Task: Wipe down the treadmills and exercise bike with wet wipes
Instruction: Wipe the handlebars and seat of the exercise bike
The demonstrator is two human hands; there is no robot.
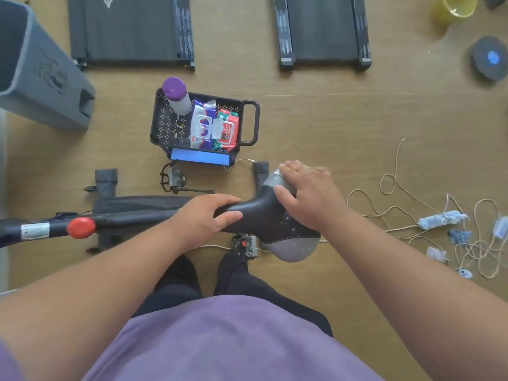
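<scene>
- The black-and-grey padded saddle of the dark exercise bike sat just in front of the person, above the wooden floor.
- The left hand grasped the saddle's narrow nose, thumb below and fingers curled over it.
- The right hand lay on the saddle's wide rear with a pale wet wipe under its bent fingers.
- Two black treadmill decks lay further off.
- A black perforated plastic basket held wipe packets and a purple-capped bottle.
- A grey bin stood on the left.
</scene>
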